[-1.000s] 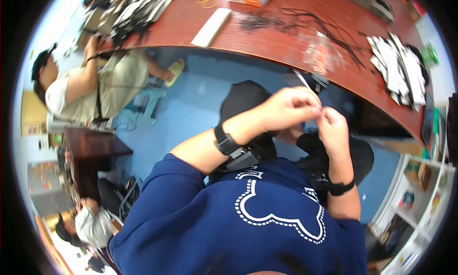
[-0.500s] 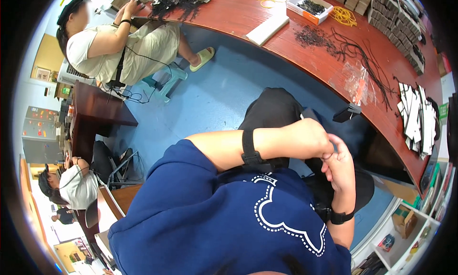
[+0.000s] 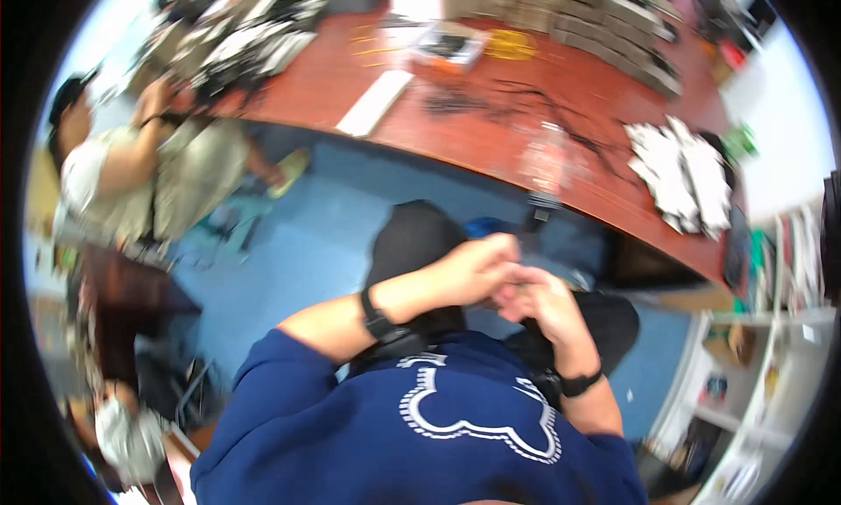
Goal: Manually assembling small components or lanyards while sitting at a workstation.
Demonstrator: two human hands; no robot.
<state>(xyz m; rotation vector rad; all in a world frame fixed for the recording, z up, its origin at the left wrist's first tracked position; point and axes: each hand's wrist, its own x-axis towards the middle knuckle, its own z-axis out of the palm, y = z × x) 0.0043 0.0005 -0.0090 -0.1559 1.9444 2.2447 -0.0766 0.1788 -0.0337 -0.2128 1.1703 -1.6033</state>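
Note:
Over my lap, my left hand (image 3: 480,267) and my right hand (image 3: 543,305) meet at the fingertips. The fingers of both look curled inward and pressed together. Blur hides whatever lies between them. A black band sits round each wrist. Just beyond, on the near edge of the red-brown table (image 3: 420,141), hangs a small black object (image 3: 541,209). A crumpled clear plastic bag (image 3: 547,159) lies on the tabletop above it.
On the table are a long white block (image 3: 375,104), an open box (image 3: 448,48), yellow cords (image 3: 511,44), black cords (image 3: 569,111), white strips (image 3: 679,176) and stacked grey-brown bundles (image 3: 604,32). A seated person (image 3: 131,172) works at the left. White shelves (image 3: 745,365) stand right.
My view has swung, so the table and the seated person sit farther left in the picture. My hands remain together, with the right fingers now bent closer over the left.

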